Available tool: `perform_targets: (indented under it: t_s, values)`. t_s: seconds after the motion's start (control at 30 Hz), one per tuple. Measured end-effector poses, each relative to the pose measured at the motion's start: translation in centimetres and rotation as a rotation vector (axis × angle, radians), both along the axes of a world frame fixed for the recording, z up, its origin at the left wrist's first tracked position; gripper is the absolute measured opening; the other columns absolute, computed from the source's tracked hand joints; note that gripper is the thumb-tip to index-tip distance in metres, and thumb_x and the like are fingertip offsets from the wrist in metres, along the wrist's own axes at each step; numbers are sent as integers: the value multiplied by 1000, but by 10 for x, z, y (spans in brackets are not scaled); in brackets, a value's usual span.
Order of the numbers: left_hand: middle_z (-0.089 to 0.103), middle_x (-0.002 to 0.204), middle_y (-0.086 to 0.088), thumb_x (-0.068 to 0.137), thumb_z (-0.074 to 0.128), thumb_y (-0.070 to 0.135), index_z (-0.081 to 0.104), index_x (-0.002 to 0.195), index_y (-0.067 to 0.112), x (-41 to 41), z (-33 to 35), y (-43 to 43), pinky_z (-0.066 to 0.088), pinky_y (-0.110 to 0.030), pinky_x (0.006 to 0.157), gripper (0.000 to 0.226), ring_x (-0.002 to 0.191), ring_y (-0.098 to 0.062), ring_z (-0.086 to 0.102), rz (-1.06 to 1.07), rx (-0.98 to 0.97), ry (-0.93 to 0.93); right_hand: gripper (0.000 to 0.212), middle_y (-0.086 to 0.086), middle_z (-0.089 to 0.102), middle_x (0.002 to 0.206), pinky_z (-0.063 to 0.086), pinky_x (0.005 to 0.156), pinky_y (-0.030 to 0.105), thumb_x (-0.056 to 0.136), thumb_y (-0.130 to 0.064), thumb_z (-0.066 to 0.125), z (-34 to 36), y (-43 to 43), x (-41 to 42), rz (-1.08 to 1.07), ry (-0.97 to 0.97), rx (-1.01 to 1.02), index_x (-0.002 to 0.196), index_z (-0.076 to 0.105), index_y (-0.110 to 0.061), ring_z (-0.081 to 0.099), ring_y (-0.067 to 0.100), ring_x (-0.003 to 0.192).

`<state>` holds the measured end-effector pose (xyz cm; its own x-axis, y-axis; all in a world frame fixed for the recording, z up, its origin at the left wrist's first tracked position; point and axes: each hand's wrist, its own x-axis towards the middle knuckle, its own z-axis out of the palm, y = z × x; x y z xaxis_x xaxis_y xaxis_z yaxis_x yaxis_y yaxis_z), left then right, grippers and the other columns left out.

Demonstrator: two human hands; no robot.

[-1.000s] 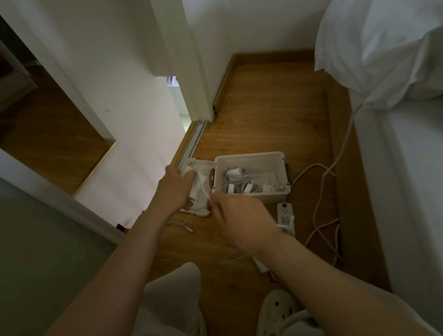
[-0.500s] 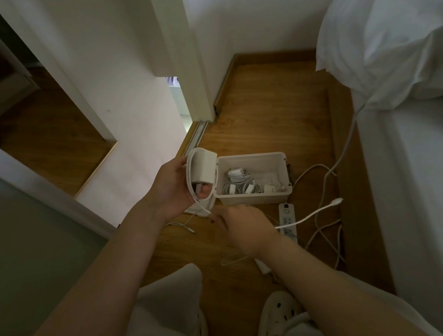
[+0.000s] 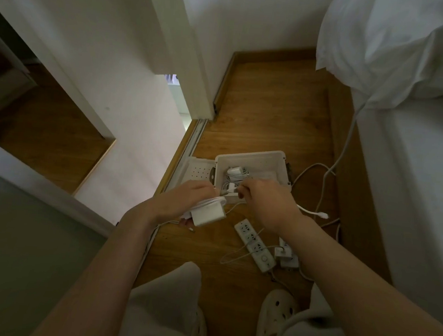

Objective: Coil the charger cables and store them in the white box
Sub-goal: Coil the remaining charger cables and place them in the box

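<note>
The white box (image 3: pixel 256 154) sits open and upright on the floor (image 3: pixel 274 105), with its perforated lid (image 3: pixel 197 169) flat against its left side. Coiled white chargers (image 3: pixel 234 172) lie inside. The left hand (image 3: pixel 180 201) grips a square white charger (image 3: pixel 208 215) wound with cable (image 3: pixel 206 202). The right hand (image 3: pixel 265 201) pinches the cable, and its free plug (image 3: pixel 323 215) points right.

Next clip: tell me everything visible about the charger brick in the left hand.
The charger brick is a white, square, plastic-looking block with rounded corners, held tilted above the floor beside the white box. The left hand grips it. White cable is wound round its upper edge, and a strand leads towards the right hand.
</note>
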<state>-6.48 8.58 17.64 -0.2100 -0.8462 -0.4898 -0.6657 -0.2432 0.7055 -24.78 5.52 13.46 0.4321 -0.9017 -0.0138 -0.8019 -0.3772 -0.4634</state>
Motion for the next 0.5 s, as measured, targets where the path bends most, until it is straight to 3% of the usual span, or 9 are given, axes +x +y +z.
perform_targets:
  t_s: [0.07, 0.27, 0.37, 0.5]
  values:
    - [55, 91, -7, 96, 44, 42, 51, 95, 24, 0, -6, -1, 44, -21, 51, 19, 72, -19, 57, 19, -29, -32, 32, 4, 66, 93, 50, 69, 34, 102, -28, 33, 2, 0, 0, -22, -12, -11, 99, 62, -15, 62, 21, 80]
    - [59, 84, -3, 94, 43, 44, 52, 105, 14, 6, -16, -8, 46, -24, 50, 34, 64, -16, 61, 137, -133, -47, 31, 6, 66, 89, 46, 64, 32, 101, -27, 33, 4, 7, 7, -30, -47, -65, 98, 61, -14, 59, 20, 74]
    - [60, 86, -5, 95, 42, 46, 50, 102, 15, 7, -22, -11, 48, -26, 52, 32, 67, -22, 62, 186, -213, -129, 31, 3, 61, 82, 41, 59, 28, 102, -27, 32, 7, 9, 9, -29, -54, -84, 96, 59, -15, 52, 16, 68]
    - [57, 91, -6, 96, 40, 46, 41, 99, 16, 3, -28, -14, 55, -37, 62, 30, 77, -25, 62, 287, -325, -245, 29, -3, 53, 76, 30, 51, 22, 102, -26, 33, 13, 15, 13, 17, -134, -121, 95, 59, -16, 47, 12, 62]
